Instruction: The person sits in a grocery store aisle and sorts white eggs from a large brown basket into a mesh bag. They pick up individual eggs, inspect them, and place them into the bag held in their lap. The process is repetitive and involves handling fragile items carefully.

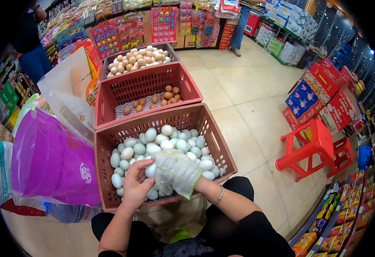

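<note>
Over the nearest brown plastic crate [219, 151], my left hand [136, 183] grips a pale blue egg [150, 170] between thumb and fingers. A whitish cloth with green edging [177, 170] covers my right hand [201, 184], and its near side meets the egg. The fingers of that hand are hidden beneath the cloth. Below both hands, many white and pale blue-green eggs [153, 149] fill the crate in a loose pile. A bracelet circles my right wrist.
Beyond stand a red crate [149, 112] with brown eggs and another crate [174, 57] heaped with beige eggs. A purple sack [55, 160] crowds the left side. Red plastic stools [315, 147] stand right, near boxed goods [322, 86] and snack racks [338, 221]. Two people stand farther back.
</note>
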`<state>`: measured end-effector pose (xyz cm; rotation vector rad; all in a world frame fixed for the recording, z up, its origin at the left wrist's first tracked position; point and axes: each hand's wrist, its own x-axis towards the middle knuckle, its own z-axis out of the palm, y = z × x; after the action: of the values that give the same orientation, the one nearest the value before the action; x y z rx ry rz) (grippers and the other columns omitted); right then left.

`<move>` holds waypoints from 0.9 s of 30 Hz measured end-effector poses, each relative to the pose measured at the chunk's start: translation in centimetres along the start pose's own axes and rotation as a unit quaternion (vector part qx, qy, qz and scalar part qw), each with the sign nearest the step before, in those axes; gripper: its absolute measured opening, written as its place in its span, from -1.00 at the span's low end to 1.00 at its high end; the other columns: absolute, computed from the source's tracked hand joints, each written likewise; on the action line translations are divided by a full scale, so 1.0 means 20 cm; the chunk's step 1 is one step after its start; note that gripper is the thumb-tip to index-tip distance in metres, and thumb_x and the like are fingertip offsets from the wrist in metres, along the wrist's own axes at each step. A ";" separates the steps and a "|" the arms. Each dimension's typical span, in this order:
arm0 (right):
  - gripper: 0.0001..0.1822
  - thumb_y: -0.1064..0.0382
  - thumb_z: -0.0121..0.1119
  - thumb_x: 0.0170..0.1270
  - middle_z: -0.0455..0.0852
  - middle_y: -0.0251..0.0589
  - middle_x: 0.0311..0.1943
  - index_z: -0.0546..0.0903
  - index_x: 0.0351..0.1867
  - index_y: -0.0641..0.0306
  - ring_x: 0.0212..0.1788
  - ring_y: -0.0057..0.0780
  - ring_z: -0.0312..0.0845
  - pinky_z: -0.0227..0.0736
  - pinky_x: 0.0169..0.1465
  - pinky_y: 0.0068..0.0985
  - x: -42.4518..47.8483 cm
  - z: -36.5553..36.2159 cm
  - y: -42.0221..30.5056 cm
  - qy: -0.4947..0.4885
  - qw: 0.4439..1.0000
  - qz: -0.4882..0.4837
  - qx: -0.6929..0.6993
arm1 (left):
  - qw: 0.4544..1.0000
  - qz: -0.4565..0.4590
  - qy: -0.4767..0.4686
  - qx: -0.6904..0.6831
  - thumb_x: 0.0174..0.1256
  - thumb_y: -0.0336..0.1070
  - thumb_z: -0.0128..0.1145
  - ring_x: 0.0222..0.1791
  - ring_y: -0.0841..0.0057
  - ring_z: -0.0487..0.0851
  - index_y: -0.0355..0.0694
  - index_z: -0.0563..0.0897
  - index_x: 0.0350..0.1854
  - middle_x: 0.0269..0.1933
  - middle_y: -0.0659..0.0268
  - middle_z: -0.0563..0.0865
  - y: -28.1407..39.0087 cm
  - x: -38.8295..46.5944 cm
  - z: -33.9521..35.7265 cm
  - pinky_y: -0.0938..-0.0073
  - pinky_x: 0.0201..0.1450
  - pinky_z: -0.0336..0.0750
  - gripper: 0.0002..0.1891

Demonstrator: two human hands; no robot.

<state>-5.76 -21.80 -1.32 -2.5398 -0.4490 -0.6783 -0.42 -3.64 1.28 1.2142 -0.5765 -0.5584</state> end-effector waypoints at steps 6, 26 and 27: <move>-0.57 0.21 0.20 0.28 0.59 -0.25 -0.01 0.51 0.16 0.24 0.00 -0.49 0.56 0.53 -0.01 -0.60 0.05 -0.09 -0.04 -0.028 0.712 0.269 0.648 | 0.991 -0.056 -0.001 -0.125 0.10 -0.66 0.23 0.07 0.47 0.60 -0.28 0.46 0.14 0.08 0.27 0.56 0.05 0.03 -0.04 0.49 0.10 0.54 -0.50; -0.79 0.11 0.23 0.04 0.66 -0.19 -0.41 0.61 -0.35 0.13 -0.34 -0.25 0.61 0.47 -0.33 -0.27 0.10 0.00 -0.07 0.015 0.995 0.099 -0.030 | 0.944 -0.183 0.050 -0.271 0.32 -0.40 0.16 0.03 0.45 0.63 -0.29 0.46 0.18 0.05 0.21 0.63 0.04 0.05 -0.05 0.39 0.09 0.56 -0.61; -0.79 0.10 0.23 0.03 0.66 -0.19 -0.43 0.61 -0.36 0.12 -0.36 -0.24 0.60 0.47 -0.35 -0.27 0.11 -0.01 -0.09 0.019 0.994 0.104 -0.042 | 0.941 -0.189 0.053 -0.275 0.33 -0.40 0.15 0.03 0.46 0.63 -0.29 0.46 0.18 0.05 0.21 0.63 0.04 0.05 -0.06 0.40 0.09 0.56 -0.61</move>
<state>-4.79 -20.00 0.59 -2.5998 -0.1429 -0.6790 1.15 -3.26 1.96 0.8088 -0.0704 -0.9034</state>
